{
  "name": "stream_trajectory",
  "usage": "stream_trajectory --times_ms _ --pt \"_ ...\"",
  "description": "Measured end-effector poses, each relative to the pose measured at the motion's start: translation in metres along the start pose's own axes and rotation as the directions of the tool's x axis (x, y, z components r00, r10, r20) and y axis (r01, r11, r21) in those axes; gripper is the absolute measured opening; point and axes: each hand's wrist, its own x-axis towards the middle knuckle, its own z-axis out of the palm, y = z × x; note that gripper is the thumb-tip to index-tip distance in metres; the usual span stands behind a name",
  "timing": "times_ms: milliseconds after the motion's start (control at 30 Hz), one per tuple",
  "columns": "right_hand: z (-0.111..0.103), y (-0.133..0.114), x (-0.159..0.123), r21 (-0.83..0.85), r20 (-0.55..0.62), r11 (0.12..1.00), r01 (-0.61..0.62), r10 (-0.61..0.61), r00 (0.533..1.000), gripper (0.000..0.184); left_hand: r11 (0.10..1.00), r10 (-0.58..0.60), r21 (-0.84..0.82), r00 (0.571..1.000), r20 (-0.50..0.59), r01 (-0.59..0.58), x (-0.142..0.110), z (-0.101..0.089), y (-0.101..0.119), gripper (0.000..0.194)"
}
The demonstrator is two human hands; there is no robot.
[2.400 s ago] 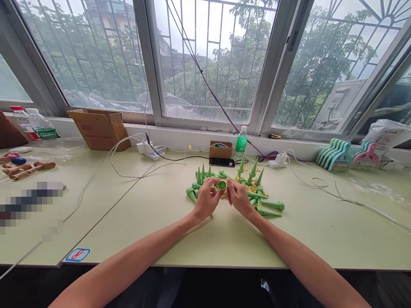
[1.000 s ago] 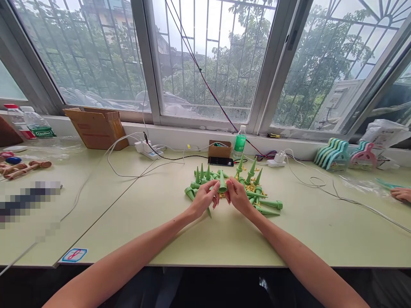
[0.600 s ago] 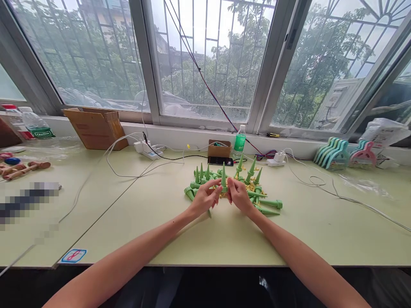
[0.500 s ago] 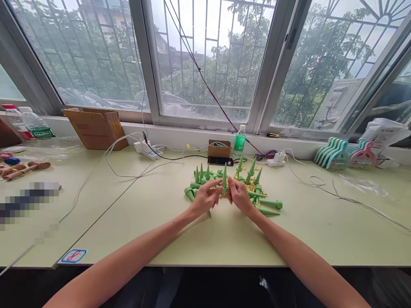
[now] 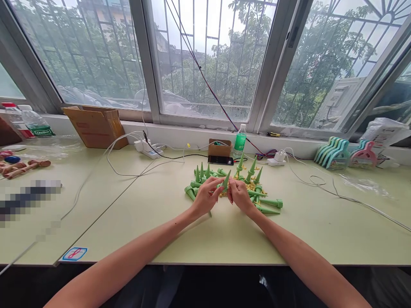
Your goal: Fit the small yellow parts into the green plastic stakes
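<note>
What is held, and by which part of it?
A green spike, near its wide lower end, in the left grip; whether the right grip holds it too cannot be told.

2 hands [image 5: 204, 198], 3 bottles [image 5: 240, 140] — 1 phone [image 5: 221, 160]

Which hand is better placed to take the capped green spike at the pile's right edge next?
Probably the right hand: it is nearer that capped green spike, while the left hand, holding the tilted green cone, is farther off.
</note>
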Motion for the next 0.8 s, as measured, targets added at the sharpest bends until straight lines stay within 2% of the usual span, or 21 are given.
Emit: stream_trajectory --times_ms 433,800 --pt "0.0056 -0.0004 -0.0033 0.062 0.016 0.998 -0.003 0.002 1.000 0.059 0.995 -0.059 -0.088 0.997 -0.054 0.054 0.0014 0.0029 -0.0020 0.034" --pt "0.0051 -0.0009 -0.0038 -0.042 0.016 0.998 0.035 -0.034 0.999 0.059 0.985 -0.090 -0.155 0.995 -0.049 0.081 0.0018 0.0024 -0.0068 0.036"
